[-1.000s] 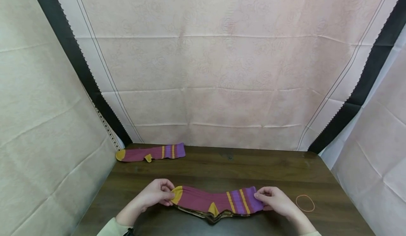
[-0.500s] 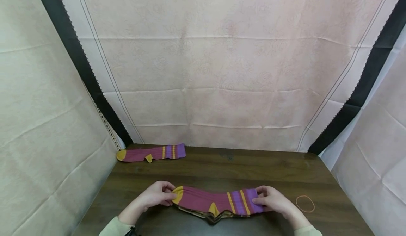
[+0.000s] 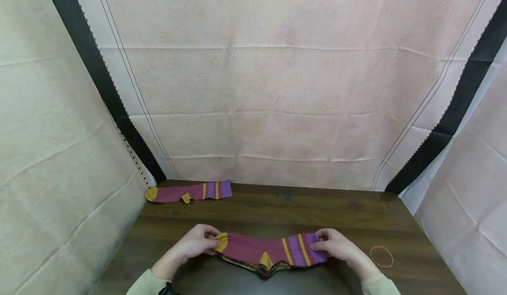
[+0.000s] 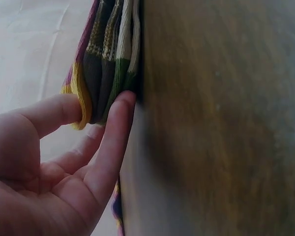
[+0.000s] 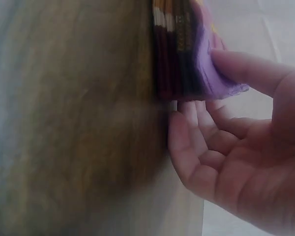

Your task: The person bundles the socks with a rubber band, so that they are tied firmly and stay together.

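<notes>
A stack of socks (image 3: 253, 248) lies near the front of the table in the head view. Its top sock is maroon with a yellow toe and heel, two yellow stripes and a purple cuff. Dark and green-toed socks (image 4: 104, 86) show beneath it in the left wrist view. My left hand (image 3: 200, 242) pinches the toe end, thumb against the yellow toe and a finger by the lowest layer. At the cuff end, my right hand (image 3: 336, 244) holds the stack, its thumb on the purple cuff (image 5: 209, 71) and its other fingers curled by the end.
Another maroon sock (image 3: 170, 194) with a purple cuff lies at the table's back left. A thin rubber band (image 3: 381, 257) rests right of my right hand. Pale cloth walls (image 3: 277, 88) enclose the wooden table (image 3: 317, 207) at the back and sides.
My right hand has shifted a little left, its thumb now farther over the purple cuff. The cuff end has moved slightly left. My left hand stays nearly still at the toe.
</notes>
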Tool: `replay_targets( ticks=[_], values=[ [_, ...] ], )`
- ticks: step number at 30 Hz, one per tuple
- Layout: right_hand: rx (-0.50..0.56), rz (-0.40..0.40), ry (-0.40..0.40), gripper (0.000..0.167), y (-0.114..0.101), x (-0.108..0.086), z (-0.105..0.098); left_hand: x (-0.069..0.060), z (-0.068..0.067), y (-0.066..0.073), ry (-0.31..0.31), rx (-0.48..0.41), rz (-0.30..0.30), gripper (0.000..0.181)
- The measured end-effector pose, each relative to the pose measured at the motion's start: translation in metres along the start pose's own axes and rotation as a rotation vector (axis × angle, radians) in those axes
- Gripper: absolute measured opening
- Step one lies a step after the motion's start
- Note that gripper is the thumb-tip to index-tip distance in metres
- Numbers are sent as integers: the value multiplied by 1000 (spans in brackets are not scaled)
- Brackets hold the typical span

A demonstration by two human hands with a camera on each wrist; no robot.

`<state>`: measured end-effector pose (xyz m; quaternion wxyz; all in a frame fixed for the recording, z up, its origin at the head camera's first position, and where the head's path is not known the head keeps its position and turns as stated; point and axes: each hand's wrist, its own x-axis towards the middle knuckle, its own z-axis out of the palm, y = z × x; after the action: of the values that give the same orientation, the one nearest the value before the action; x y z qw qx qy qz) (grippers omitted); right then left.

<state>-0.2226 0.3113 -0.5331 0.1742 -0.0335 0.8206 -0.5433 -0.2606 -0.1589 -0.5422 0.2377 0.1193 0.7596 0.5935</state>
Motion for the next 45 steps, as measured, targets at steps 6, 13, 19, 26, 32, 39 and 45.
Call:
replay_targets(
  ticks=[6,13,19,26,32,39,45],
  values=[
    [-5,1,43,39,0,9,1,2,-4,0,18,-4,2,33],
    [29,-2,29,47,4,12,-6,2,-16,3,-4,29,-14,37],
    [27,48,-7,54,-1,12,-11,3,-28,6,-10,55,-10,44],
    [44,126,40,65,-2,15,-15,8,-36,8,52,65,74,48],
    [135,137,50,76,3,17,-19,25,-47,7,178,215,157,44],
    [121,139,25,76,3,19,-20,49,-54,6,269,340,218,36],
    [97,149,56,74,3,21,-18,70,-56,6,332,358,213,38]
  ],
)
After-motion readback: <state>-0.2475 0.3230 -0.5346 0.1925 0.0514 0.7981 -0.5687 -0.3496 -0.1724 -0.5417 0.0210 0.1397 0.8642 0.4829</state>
